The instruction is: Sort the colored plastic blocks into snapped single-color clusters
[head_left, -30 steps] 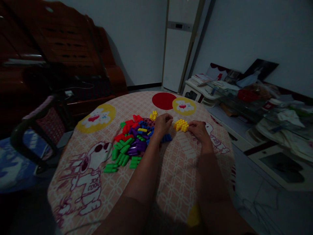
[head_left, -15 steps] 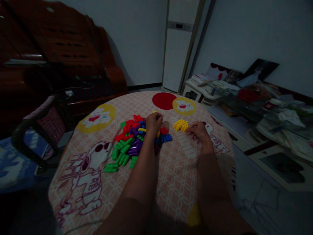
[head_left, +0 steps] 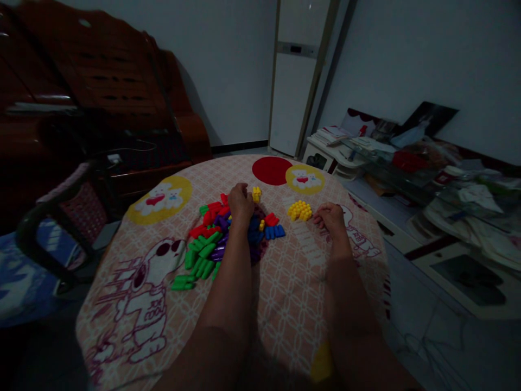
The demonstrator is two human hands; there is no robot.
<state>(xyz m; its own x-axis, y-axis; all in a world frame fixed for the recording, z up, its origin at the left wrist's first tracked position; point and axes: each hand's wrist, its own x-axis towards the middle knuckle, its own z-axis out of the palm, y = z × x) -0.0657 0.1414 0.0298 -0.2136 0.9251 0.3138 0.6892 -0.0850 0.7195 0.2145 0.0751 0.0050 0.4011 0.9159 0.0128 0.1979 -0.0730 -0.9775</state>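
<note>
Shifted leftward over multicoloured plastic-block pile [head_left: 208, 248], mid-frame, with left hand [head_left: 240, 202]; kept right hand [head_left: 331, 218] beside knobbly yellow plastic-block cluster [head_left: 300, 210], right of centre, seemingly grouped by colour. Cannot tell either grip.

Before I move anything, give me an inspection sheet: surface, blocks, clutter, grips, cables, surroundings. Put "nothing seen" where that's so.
Surface: patterned tablecloth, rounded outline.
Blocks: mixed-colour pile; yellow cluster apart, to its right.
Clutter: papers and other loose items on the cabinet at right.
Grips: left grip, a bare hand, over the pile's far part, contents hidden; right grip, a bare hand, beside the yellow cluster, hold unclear.
Cables: cord-like lines on the floor at right, too dim to confirm.
Surroundings: wooden bench far left, tall white unit behind; dim light.
</note>
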